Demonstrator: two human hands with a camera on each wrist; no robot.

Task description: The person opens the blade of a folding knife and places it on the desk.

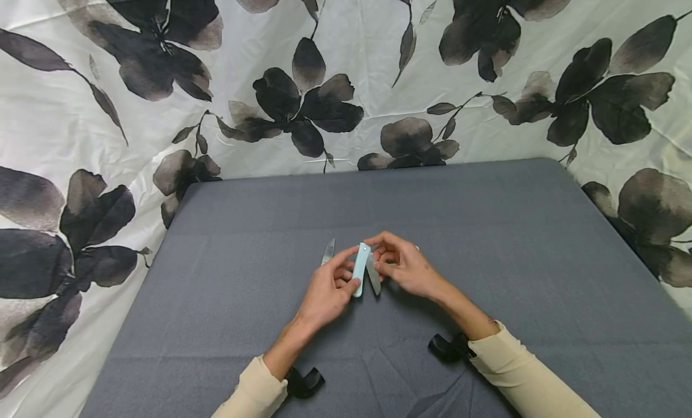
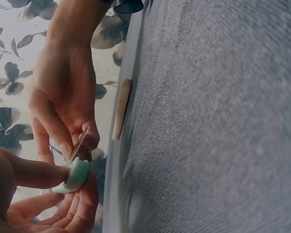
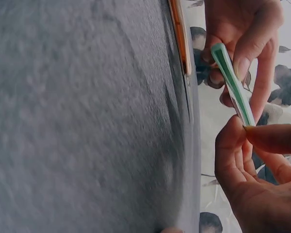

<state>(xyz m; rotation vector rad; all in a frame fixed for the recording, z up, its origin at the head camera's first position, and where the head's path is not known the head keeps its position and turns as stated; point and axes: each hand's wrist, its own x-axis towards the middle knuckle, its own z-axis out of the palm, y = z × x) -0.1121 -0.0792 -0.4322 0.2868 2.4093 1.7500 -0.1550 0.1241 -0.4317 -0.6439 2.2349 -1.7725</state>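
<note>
My two cream sleeves [image 1: 519, 370] sit closest to the head camera, each with a black strap at the wrist, and beyond them lies the grey table [image 1: 486, 238], the biggest thing in front of me, backed by one white curtain with black flowers [image 1: 346, 75]. Over the middle of the table, raised off the cloth, my left hand [image 1: 324, 292] has its fingers curled round the pale green handle [image 1: 360, 268] of a folding pocket tool, thumb across its top. My right hand [image 1: 408, 268], just at three o'clock of the handle, pinches a metal blade [image 1: 373, 274] between thumb and forefinger; that blade is swung partly out, angled toward five o'clock. A second blade [image 1: 328, 251] juts out at eleven o'clock of my left hand, and I think it belongs to the same tool, though the joint is hidden. By my reckoning one blade is out and this one is midway, neither fully open nor folded home. The count: two hands, two blades, one handle.
</note>
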